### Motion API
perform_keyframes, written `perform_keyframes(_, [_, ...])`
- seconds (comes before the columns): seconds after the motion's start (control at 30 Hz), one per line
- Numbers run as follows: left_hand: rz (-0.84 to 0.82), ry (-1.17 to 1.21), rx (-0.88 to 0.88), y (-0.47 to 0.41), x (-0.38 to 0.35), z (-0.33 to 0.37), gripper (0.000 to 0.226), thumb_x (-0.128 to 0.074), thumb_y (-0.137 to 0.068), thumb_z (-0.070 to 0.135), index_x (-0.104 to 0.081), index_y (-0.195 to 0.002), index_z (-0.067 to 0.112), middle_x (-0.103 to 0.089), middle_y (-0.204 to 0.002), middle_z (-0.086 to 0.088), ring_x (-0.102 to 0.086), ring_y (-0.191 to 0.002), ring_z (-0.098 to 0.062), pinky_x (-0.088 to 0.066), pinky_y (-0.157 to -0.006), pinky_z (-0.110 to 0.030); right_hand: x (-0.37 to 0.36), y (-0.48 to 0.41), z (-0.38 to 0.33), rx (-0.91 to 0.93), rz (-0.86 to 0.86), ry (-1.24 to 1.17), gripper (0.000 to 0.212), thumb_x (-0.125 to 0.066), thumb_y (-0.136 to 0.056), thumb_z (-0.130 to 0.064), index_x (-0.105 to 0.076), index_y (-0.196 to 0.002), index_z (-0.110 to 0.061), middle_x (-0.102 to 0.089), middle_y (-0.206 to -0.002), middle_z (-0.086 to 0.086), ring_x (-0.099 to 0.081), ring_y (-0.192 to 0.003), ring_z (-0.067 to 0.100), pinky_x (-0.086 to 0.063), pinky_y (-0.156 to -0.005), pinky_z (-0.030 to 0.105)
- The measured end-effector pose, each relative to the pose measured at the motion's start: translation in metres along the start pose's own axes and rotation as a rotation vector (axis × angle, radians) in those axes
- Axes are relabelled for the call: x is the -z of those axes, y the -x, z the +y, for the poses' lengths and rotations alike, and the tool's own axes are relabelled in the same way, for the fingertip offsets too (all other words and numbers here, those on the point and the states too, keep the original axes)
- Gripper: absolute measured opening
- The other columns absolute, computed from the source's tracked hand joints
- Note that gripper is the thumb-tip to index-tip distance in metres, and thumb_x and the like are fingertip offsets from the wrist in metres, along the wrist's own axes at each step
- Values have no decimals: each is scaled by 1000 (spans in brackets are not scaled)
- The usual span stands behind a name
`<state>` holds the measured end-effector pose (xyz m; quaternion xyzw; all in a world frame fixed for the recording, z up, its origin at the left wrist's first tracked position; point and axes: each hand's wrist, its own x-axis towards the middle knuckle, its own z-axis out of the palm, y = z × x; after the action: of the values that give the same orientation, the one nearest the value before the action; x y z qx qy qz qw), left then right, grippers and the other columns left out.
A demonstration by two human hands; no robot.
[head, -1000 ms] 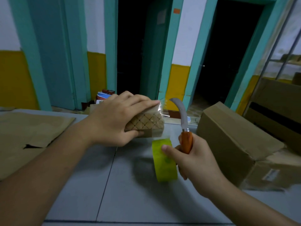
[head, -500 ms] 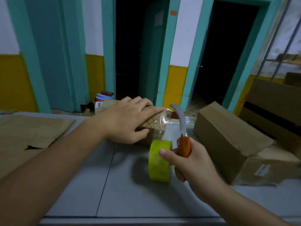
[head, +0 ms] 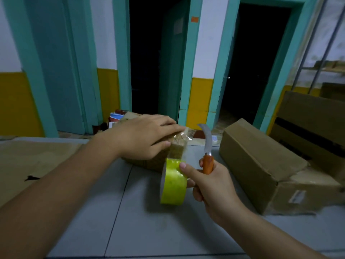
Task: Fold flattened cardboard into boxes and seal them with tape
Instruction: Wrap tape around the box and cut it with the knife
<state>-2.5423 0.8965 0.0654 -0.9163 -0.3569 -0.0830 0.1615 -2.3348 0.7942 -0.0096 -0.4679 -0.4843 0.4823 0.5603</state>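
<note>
My right hand (head: pixel 211 186) holds two things at once. The thumb lies on the outer face of a yellow-green tape roll (head: pixel 173 184) and at least one finger hooks through its core, so the roll is pinched upright at my hand's 9 o'clock. The remaining fingers are curled round the orange handle of a knife (head: pixel 208 165), whose curved blade rises toward 12 o'clock, tip hooking left.

From the top of the roll a clear strip of tape (head: pixel 183 154) runs up toward 11 o'clock and meets the near right end of a small patterned box (head: pixel 147 163) on the grey table (head: pixel 130 212). The strip's long axis runs roughly 5 to 11 o'clock, with the blade just beside it on its 3 o'clock side, apart from it.

My left hand (head: pixel 145 135) lies flat on top of the small box with its fingers straight and pointing toward 3 o'clock, pressing it down. Crinkled tape shows past the fingertips.

I judge the coming move is to cut the strip. The blade would have to swing left, toward 9 o'clock, across the taut tape. The right hand is the nearer one.

A larger closed box (head: pixel 261 165) sits at 3 o'clock, and flattened cardboard (head: pixel 28 161) lies at far 9 o'clock.
</note>
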Motion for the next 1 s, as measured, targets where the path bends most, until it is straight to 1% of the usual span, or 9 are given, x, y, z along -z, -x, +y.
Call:
perform_keyframes(0.1, [-43, 67, 41, 4, -5, 0, 74, -22, -96, 74, -10, -164, 46, -26, -167, 8, -28, -151, -15, -31, -122, -45, 1, -1, 4, 5, 10, -1, 43, -84, -84, -22, -43, -96, -13, -59, -54, -2, -67, -56, 14, -34, -45, 32])
perform_keyframes(0.2, [-97, 81, 78, 6, -8, 6, 104, -20, -78, 100, 0, -164, 45, -14, -171, 7, -14, -157, -17, -15, -127, -42, 1, -1, 3, 40, 6, 42, 45, -84, -83, -27, -44, -96, -11, -59, -56, -1, -67, -58, 14, -37, -44, 32])
perform_keyframes(0.3, [-128, 93, 106, 4, -6, 12, 116, -35, -71, 101, 2, -165, 43, -7, -173, 9, -7, -157, -12, -5, -124, -33, 3, -3, 0, 75, -26, 207, 50, -75, -83, -43, -50, -99, -3, -69, -68, 6, -60, -52, 10, -43, -46, 31])
perform_keyframes(0.37, [-150, 132, 123, 3, -2, 11, 117, -42, -70, 98, 2, -165, 44, -4, -174, 12, -5, -157, -9, -2, -120, -29, 16, -7, -4, 201, -30, 378, 51, -64, -84, -55, -56, -98, -7, -69, -76, 11, -58, -52, 7, -46, -48, 27])
perform_keyframes(0.43, [-157, 167, 126, 2, -2, 7, 118, -45, -68, 99, 0, -164, 47, -4, -173, 15, -6, -157, -9, -2, -123, -31, 39, -12, -14, 389, -89, 541, 45, -54, -94, -62, -58, -91, -18, -61, -73, 5, -55, -57, 10, -46, -51, 25])
perform_keyframes(0.47, [-157, 178, 123, 1, -3, 4, 119, -44, -66, 102, -1, -163, 49, -4, -173, 17, -7, -158, -11, -6, -126, -37, 51, -15, -21, 430, -170, 629, 41, -48, -98, -63, -58, -88, -25, -58, -72, 1, -53, -59, 11, -45, -53, 25])
perform_keyframes(0.57, [-183, 184, 136, -1, -5, -3, 121, -40, -58, 110, 3, -159, 58, -4, -170, 25, -11, -159, -15, -23, -127, -53, 68, -28, -42, 376, -353, 991, 43, -35, -93, -70, -58, -86, -34, -59, -76, -7, -55, -68, 10, -44, -60, 25])
perform_keyframes(0.67, [-196, 200, 135, -3, -5, -5, 122, -42, -56, 110, 4, -158, 61, -6, -169, 26, -14, -158, -15, -28, -124, -56, 66, -45, -50, 384, -426, 1257, 43, -35, -91, -71, -58, -91, -36, -59, -78, -7, -57, -73, 10, -46, -61, 25])
perform_keyframes(1.0, [-195, 214, 114, 1, -5, -5, 122, -46, -56, 109, 4, -157, 61, -7, -168, 25, -15, -157, -16, -28, -124, -55, 57, -71, -51, 452, -527, 1428, 38, -29, -91, -71, -48, -90, -37, -56, -78, -6, -51, -66, 10, -38, -58, 23])
